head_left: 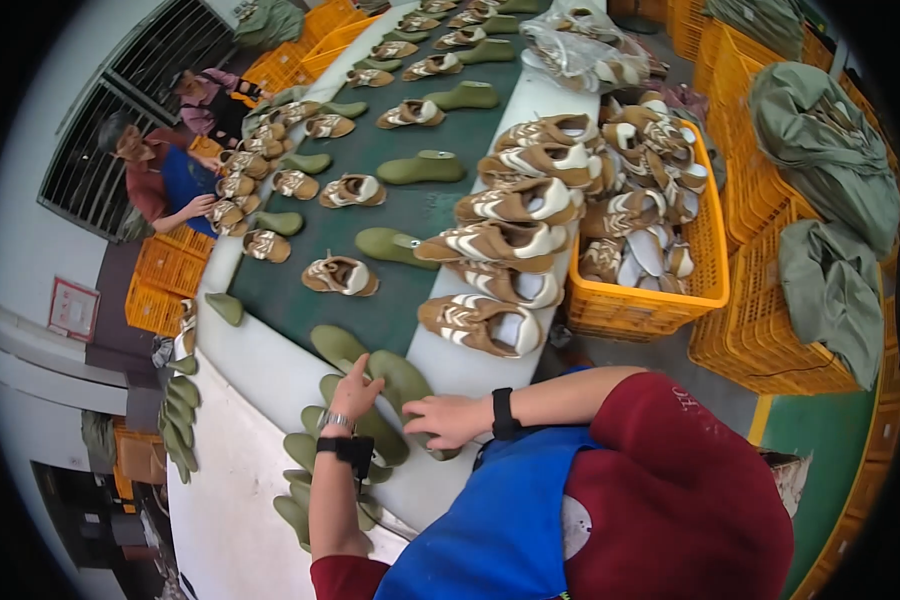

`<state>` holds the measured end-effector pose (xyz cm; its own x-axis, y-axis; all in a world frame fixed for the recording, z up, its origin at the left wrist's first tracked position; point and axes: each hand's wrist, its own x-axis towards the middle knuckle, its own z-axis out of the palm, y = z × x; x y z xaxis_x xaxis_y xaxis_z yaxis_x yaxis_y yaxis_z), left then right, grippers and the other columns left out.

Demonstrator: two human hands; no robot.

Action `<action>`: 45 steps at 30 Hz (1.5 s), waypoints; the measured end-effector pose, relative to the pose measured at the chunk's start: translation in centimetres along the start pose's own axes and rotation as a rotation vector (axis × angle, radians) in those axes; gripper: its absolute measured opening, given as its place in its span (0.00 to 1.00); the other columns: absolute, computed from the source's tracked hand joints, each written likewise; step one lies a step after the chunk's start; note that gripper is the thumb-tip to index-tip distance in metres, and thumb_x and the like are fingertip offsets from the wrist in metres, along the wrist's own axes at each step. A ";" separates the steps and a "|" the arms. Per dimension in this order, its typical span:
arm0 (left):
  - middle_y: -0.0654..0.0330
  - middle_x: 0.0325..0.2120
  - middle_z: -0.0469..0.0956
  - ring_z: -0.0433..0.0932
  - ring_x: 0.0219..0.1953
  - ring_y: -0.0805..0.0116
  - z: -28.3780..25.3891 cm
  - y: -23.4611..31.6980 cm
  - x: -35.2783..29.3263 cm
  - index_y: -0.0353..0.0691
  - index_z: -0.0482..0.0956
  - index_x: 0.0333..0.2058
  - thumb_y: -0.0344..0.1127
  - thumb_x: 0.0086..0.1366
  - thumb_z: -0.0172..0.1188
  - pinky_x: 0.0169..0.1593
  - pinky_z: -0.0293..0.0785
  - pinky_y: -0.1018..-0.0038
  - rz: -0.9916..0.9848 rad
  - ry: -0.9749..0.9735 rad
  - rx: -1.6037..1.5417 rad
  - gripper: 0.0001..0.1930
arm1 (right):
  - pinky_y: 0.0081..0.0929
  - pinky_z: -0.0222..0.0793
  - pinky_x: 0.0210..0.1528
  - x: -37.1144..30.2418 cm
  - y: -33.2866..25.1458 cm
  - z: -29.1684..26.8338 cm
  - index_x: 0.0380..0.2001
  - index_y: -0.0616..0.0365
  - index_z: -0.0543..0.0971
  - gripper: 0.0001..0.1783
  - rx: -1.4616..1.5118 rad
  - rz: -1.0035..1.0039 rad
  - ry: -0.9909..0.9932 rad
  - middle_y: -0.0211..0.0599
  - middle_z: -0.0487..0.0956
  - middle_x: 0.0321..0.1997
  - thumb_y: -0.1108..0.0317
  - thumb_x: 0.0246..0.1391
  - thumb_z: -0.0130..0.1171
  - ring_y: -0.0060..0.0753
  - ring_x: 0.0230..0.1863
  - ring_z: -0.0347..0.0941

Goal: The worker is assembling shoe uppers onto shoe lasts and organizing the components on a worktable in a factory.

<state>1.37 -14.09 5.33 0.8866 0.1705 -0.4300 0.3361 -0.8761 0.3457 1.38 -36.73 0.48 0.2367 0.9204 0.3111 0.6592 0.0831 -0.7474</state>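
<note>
Green shoe lasts lie around both my hands at the near end of the belt. My left hand (pixel 354 392) grips the near end of one green shoe last (pixel 336 345), its index finger stretched along it. My right hand (pixel 448 419) curls over another green shoe last (pixel 401 378) just to the right; part of its grip is hidden. Beneath and beside my left wrist lie several more green lasts (pixel 300 450) on the white tabletop (pixel 235 450). Beyond my hands, brown-and-white shoes (pixel 340 275) and green lasts (pixel 392 245) are spread along the dark green belt (pixel 300 250).
Brown-and-white shoes (pixel 485 325) line the belt's right ledge, beside an orange crate (pixel 650 310) heaped with shoes. Stacked orange crates (pixel 760 330) with green cloths stand at right. A co-worker (pixel 160 175) handles shoes across the belt, another person behind. Lasts (pixel 178 420) edge the table's left.
</note>
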 end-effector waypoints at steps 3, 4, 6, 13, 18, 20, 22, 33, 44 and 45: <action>0.40 0.40 0.74 0.76 0.38 0.45 4.3 2.6 -3.6 0.44 0.60 0.58 0.53 0.52 0.60 0.41 0.73 0.59 0.200 0.174 0.235 0.37 | 0.40 0.71 0.35 -3.3 -0.1 -6.4 0.39 0.55 0.73 0.18 -0.208 0.136 -0.095 0.45 0.71 0.39 0.64 0.42 0.59 0.50 0.35 0.73; 0.42 0.37 0.76 0.76 0.38 0.44 5.1 5.3 -5.0 0.46 0.60 0.58 0.55 0.50 0.63 0.41 0.73 0.58 0.035 0.103 0.325 0.40 | 0.39 0.71 0.31 -4.9 0.5 -8.2 0.39 0.55 0.72 0.18 -0.327 0.180 -0.097 0.43 0.72 0.37 0.64 0.43 0.59 0.48 0.32 0.74; 0.43 0.33 0.77 0.77 0.35 0.44 7.2 7.0 -6.5 0.49 0.60 0.59 0.55 0.48 0.63 0.39 0.74 0.57 -0.116 0.007 0.437 0.40 | 0.39 0.71 0.28 -7.6 0.9 -11.3 0.36 0.56 0.74 0.15 -0.484 0.377 -0.145 0.44 0.71 0.35 0.66 0.42 0.58 0.47 0.30 0.74; 0.43 0.30 0.78 0.77 0.33 0.45 11.6 6.6 -10.2 0.52 0.58 0.59 0.47 0.50 0.62 0.37 0.74 0.56 -0.264 0.103 0.225 0.38 | 0.37 0.72 0.37 -11.5 5.1 -12.5 0.39 0.53 0.76 0.14 -0.276 0.308 -0.023 0.45 0.73 0.41 0.68 0.46 0.54 0.48 0.38 0.74; 0.39 0.32 0.77 0.76 0.35 0.40 12.9 7.0 -13.5 0.47 0.56 0.60 0.44 0.48 0.62 0.40 0.72 0.56 -0.384 0.083 0.090 0.40 | 0.34 0.70 0.39 -15.7 6.1 -19.2 0.37 0.54 0.77 0.12 0.151 0.279 0.248 0.37 0.77 0.38 0.67 0.47 0.56 0.43 0.39 0.73; 0.39 0.32 0.77 0.76 0.34 0.40 12.6 7.4 -13.5 0.47 0.56 0.61 0.43 0.48 0.62 0.39 0.72 0.56 -0.425 0.097 0.081 0.41 | 0.27 0.70 0.31 -19.5 8.9 -21.3 0.31 0.58 0.79 0.08 0.323 0.468 0.519 0.36 0.79 0.24 0.67 0.49 0.56 0.34 0.25 0.75; 0.38 0.31 0.77 0.76 0.33 0.40 12.6 7.2 -13.3 0.48 0.55 0.61 0.43 0.48 0.63 0.38 0.72 0.56 -0.471 0.119 0.071 0.41 | 0.26 0.70 0.33 -24.2 14.0 -23.7 0.31 0.58 0.79 0.07 0.317 0.693 0.769 0.39 0.79 0.27 0.68 0.49 0.56 0.29 0.28 0.75; 0.48 0.21 0.77 0.76 0.24 0.50 4.0 17.2 -7.1 0.40 0.66 0.53 0.37 0.52 0.61 0.30 0.71 0.61 -0.421 0.344 0.342 0.29 | 0.45 0.59 0.54 -35.4 33.1 -32.6 0.44 0.49 0.75 0.20 -0.896 1.304 0.184 0.39 0.70 0.52 0.73 0.44 0.53 0.46 0.52 0.64; 0.53 0.21 0.77 0.77 0.23 0.62 2.6 27.2 -1.6 0.35 0.71 0.49 0.28 0.56 0.58 0.28 0.71 0.71 -0.007 0.443 -0.171 0.20 | 0.28 0.70 0.31 -41.0 24.9 -33.6 0.52 0.64 0.68 0.29 0.319 1.297 0.373 0.43 0.78 0.33 0.70 0.44 0.62 0.31 0.29 0.74; 0.54 0.21 0.77 0.77 0.23 0.64 2.5 28.3 -0.8 0.35 0.72 0.48 0.27 0.55 0.58 0.29 0.71 0.72 0.048 0.431 -0.199 0.19 | 0.23 0.68 0.27 -41.1 23.1 -33.2 0.59 0.62 0.59 0.36 0.335 1.336 0.394 0.40 0.77 0.35 0.74 0.46 0.59 0.27 0.28 0.73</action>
<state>9.34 -40.20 13.38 0.9394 0.3405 -0.0391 0.3088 -0.7912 0.5279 30.62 -85.35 -10.08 0.7493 0.2191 -0.6250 -0.3952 -0.6093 -0.6874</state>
